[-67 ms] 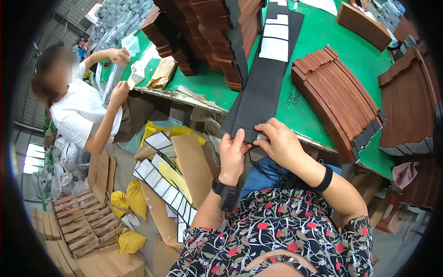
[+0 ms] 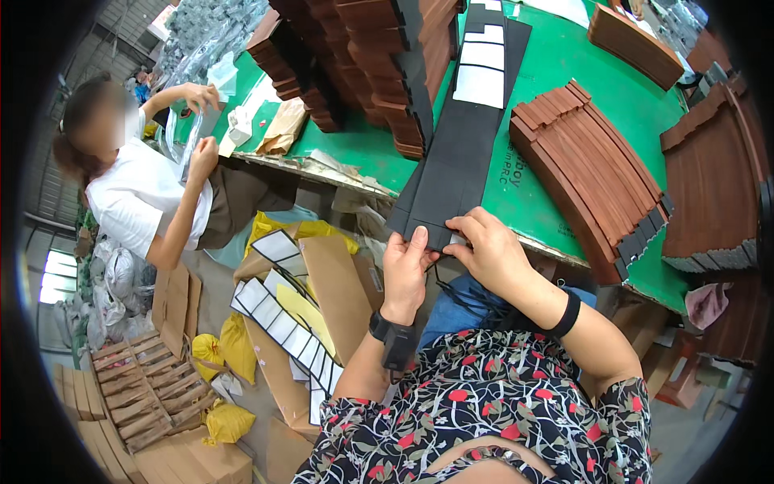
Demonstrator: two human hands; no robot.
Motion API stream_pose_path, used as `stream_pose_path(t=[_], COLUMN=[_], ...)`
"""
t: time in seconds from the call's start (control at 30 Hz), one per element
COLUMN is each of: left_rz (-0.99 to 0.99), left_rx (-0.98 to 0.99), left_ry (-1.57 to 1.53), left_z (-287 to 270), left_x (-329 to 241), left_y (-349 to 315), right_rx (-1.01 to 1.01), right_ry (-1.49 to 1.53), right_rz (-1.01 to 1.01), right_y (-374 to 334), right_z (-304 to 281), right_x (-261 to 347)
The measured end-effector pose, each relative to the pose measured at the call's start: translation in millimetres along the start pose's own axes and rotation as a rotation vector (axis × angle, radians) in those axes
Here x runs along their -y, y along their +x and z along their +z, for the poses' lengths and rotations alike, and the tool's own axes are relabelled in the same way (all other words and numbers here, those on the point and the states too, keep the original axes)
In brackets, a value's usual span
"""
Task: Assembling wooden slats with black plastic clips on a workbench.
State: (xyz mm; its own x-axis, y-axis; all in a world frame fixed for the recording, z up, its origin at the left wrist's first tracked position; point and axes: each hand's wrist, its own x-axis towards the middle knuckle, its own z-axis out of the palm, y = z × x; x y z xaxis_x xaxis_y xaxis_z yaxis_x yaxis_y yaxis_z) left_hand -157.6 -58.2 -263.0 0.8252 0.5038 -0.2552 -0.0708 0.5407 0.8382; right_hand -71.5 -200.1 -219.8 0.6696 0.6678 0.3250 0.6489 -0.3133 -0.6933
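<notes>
A long black sheet strip (image 2: 455,157) lies on the green table with its near end over the edge. My left hand (image 2: 405,273) is closed on that near end, thumb on top and fingers underneath. At the near right corner my right hand (image 2: 493,252) pinches the strip between thumb and fingers. A small whitish patch (image 2: 457,239) shows beside the right fingertips; I cannot tell what it is. Farther up, white rectangular pieces (image 2: 480,85) with black borders lie on the black strip.
Tall stacks of brown curved wooden pieces (image 2: 355,64) stand left of the strip, and another brown stack (image 2: 584,173) sits on the right. A co-worker (image 2: 145,189) handles clear plastic at the left. An open carton (image 2: 330,282) holding white-panelled black strips stands below.
My hands and the black strip stay almost where they were. The co-worker's hands have shifted a little, and clear plastic now hangs between them.
</notes>
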Motion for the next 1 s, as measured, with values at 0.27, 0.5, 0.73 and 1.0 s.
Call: stream_pose_path(t=[0.27, 0.5, 0.73, 1.0], left_rz=[-0.012, -0.213, 0.082, 0.703], left_rx=[0.029, 0.057, 0.41, 0.831], left_ry=[-0.053, 0.392, 1.328, 1.225], left_z=[5.3, -6.1, 27.0, 167.7], left_x=[-4.2, -9.3, -67.9, -63.0], left_y=[-8.6, -10.0, -36.9, -4.9], right_rx=[-0.049, -0.015, -0.199, -0.67], right_ry=[-0.145, 0.637, 1.154, 0.081], right_rz=[-0.21, 0.34, 0.415, 0.279], right_y=[-5.9, -30.2, -63.8, -99.7], right_z=[1.3, -40.9, -136.9, -205.9], right_x=[3.2, 7.0, 10.7, -29.4])
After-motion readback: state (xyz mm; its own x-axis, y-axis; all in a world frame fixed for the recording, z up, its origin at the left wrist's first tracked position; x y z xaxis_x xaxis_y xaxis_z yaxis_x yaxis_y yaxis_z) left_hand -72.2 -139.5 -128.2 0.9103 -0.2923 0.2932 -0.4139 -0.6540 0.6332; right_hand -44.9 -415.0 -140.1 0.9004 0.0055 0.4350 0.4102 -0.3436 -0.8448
